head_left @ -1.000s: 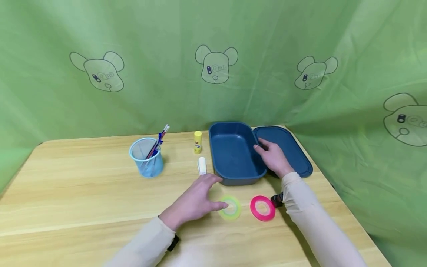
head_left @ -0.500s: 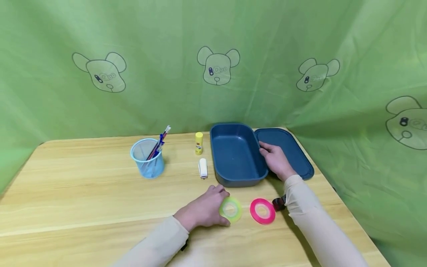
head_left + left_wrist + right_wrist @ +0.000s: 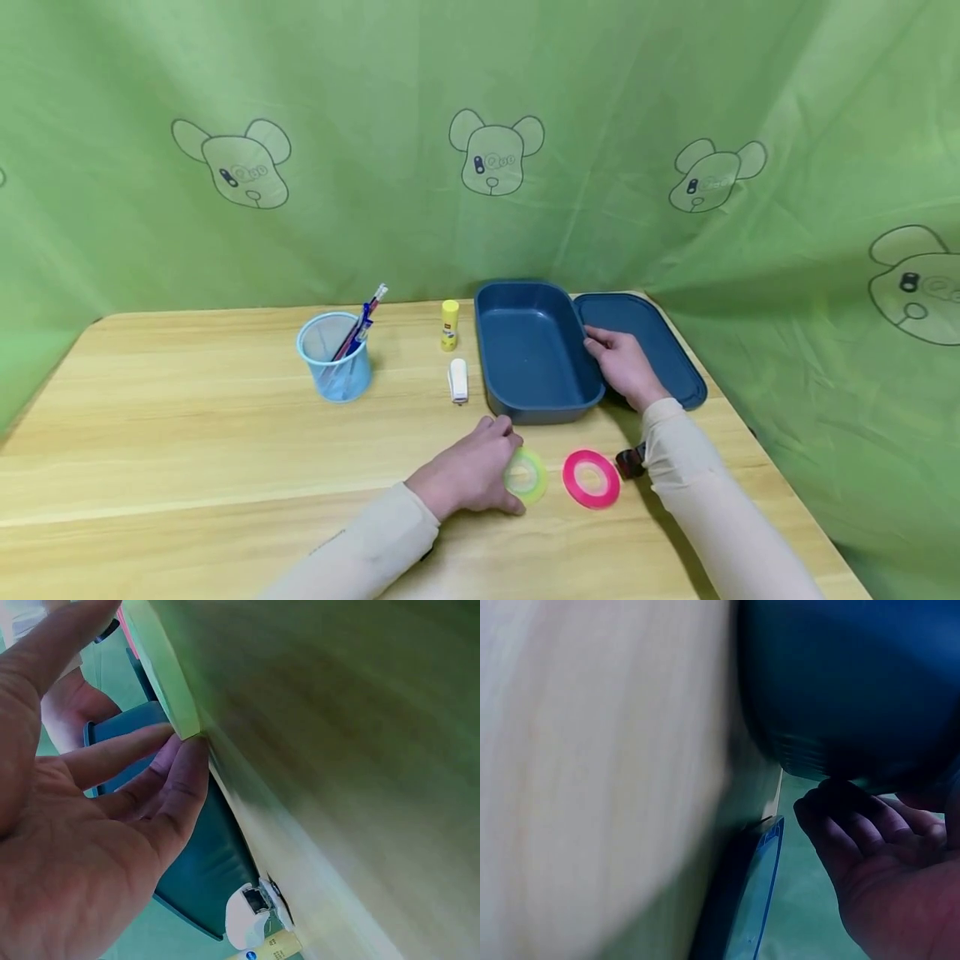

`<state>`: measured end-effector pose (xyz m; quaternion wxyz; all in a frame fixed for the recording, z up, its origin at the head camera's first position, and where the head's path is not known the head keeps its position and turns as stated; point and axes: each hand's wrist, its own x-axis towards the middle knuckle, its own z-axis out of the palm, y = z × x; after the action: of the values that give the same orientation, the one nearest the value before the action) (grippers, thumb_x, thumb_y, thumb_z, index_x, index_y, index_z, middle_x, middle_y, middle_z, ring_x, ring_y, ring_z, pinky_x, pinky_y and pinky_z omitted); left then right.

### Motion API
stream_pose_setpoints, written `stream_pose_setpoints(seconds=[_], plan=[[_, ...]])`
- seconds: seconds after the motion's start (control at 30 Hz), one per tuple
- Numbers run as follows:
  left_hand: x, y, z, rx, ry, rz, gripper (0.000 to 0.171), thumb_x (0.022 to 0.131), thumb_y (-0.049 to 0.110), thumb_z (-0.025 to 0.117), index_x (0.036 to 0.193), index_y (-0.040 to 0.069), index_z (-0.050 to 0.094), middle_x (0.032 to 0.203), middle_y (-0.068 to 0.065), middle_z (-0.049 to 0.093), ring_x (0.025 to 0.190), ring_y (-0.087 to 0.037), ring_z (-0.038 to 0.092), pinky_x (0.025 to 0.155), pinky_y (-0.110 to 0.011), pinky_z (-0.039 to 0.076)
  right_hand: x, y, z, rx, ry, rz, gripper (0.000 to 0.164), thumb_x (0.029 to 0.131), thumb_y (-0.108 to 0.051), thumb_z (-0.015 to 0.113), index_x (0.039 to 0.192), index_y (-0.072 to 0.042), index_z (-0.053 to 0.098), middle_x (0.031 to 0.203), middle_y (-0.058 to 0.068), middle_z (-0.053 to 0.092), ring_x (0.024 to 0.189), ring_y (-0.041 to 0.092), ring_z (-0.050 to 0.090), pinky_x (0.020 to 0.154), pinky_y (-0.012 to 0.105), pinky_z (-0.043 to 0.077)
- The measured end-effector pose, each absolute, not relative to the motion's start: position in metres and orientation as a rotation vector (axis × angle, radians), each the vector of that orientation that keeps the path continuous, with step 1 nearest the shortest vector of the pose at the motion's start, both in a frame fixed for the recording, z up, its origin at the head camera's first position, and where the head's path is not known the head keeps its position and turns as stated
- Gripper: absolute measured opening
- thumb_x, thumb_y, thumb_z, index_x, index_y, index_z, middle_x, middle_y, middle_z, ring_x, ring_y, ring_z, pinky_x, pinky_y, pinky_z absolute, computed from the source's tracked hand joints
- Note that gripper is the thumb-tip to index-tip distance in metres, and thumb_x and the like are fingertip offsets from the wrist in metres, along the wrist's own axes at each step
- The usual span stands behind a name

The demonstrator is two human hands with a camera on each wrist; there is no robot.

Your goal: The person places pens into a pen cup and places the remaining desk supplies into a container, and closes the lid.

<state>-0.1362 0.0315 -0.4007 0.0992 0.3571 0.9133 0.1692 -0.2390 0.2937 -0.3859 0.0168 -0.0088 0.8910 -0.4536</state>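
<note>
Green cartoon-printed cloth [image 3: 375, 233] hangs behind the pale wooden table [image 3: 187, 425].

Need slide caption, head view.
Left hand on a yellow-green ring, right hand on an open blue box, pink ring nearby.

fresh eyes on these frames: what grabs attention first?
Probably the big open blue box on the right part of the table, the right hand on its right rim. Then the bright pink ring in front of it, beside the yellow-green ring that the left hand touches. Behind the table hangs a green curtain with cartoon animal faces.
</note>
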Motion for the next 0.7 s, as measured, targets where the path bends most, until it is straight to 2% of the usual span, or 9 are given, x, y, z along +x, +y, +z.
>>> stream_pose_setpoints(seconds=[0.3, 0.5, 0.7], plan=[[-0.1341, 0.0333, -0.3998, 1.058, 2.706, 0.411, 0.073, 0.071, 0.036, 0.089, 0.128, 0.003, 0.059, 0.112, -0.001, 0.046, 0.103, -0.017, 0.042, 0.089, -0.018, 0.045, -0.2392, 0.2968, -0.3873, -0.014, 2.816, -1.357, 0.044, 0.103, -0.018, 0.05, 0.138, 0.008, 0.049, 0.142, 0.027, 0.045, 0.135, 0.038, 0.037, 0.111, 0.049, 0.032], [-0.1336, 0.0337, -0.3991, 1.06, 2.699, 0.4, 0.069, 0.07, 0.035, 0.09, 0.125, 0.004, 0.061, 0.108, 0.001, 0.044, 0.102, -0.016, 0.042, 0.088, -0.018, 0.045, -0.2394, 0.2978, -0.3882, -0.009, 2.843, -1.332, 0.043, 0.102, -0.02, 0.054, 0.132, 0.01, 0.055, 0.136, 0.028, 0.052, 0.132, 0.038, 0.041, 0.11, 0.048, 0.034], [-0.1352, 0.0331, -0.3984, 1.058, 2.688, 0.398, 0.065, 0.071, 0.033, 0.089, 0.122, 0.005, 0.062, 0.108, 0.0, 0.044, 0.102, -0.016, 0.042, 0.087, -0.019, 0.045, -0.2397, 0.2972, -0.387, -0.006, 2.843, -1.321, 0.043, 0.103, -0.022, 0.053, 0.132, 0.01, 0.056, 0.136, 0.028, 0.051, 0.133, 0.038, 0.041, 0.11, 0.049, 0.034]])
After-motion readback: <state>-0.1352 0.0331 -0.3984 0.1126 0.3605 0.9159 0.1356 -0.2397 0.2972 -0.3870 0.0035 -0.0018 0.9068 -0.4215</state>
